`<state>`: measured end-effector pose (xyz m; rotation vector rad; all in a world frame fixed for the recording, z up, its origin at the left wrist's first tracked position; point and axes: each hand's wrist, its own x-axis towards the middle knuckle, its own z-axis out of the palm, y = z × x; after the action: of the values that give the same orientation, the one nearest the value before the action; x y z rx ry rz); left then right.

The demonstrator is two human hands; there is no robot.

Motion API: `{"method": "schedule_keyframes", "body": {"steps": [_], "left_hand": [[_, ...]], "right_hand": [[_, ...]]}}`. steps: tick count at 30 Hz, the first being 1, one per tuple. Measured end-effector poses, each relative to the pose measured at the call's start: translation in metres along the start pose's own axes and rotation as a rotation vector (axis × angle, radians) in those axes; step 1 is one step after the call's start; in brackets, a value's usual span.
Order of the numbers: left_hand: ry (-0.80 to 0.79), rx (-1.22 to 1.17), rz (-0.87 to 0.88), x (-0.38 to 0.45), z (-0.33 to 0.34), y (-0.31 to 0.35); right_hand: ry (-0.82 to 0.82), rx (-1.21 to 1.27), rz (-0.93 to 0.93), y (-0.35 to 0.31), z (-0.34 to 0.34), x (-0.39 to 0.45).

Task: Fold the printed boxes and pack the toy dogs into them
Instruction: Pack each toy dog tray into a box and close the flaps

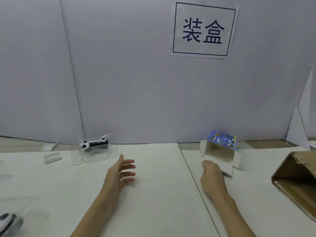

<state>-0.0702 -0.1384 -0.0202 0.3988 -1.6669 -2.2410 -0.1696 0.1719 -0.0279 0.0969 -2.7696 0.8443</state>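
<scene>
The printed box (220, 147) lies on its side near the far edge of the tabletop (153, 194), right of the middle, with its open mouth facing us and its white flaps spread outward; the blue printed panel with the dog artwork faces up and away. We see our right hand (212, 175) at the box's near flap, fingers curled down over the edge of that white flap, so it holds the box by the flap. Our left hand (122, 170) hovers over the middle of the tabletop, held wide with the fingers straight and spread, pointing right, holding nothing. A toy dog (94, 144), black and white, sits in a clear plastic tray (94, 156) near the far edge, left of the middle, well apart from the box. Two small white strips (52, 157) lie left of the tray. Part of another black and white toy (8, 221) shows at the near left corner. A brown cardboard carton (295, 178) lies open on its side at the right edge. On the grey wall (119, 65) behind hangs a paper sign (203, 29) with two printed characters.
</scene>
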Motion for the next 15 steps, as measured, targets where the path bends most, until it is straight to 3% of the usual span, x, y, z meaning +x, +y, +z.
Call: {"method": "schedule_keyframes", "body": {"steps": [8,15], "left_hand": [[-0.019,0.039,0.024,-0.003,0.002,-0.002],[-0.025,0.116,0.080,-0.008,0.007,0.001]], "right_hand": [[0.309,0.230,-0.146,-0.012,-0.018,-0.004],[0.489,0.299,-0.648,-0.068,-0.025,-0.033]]}}
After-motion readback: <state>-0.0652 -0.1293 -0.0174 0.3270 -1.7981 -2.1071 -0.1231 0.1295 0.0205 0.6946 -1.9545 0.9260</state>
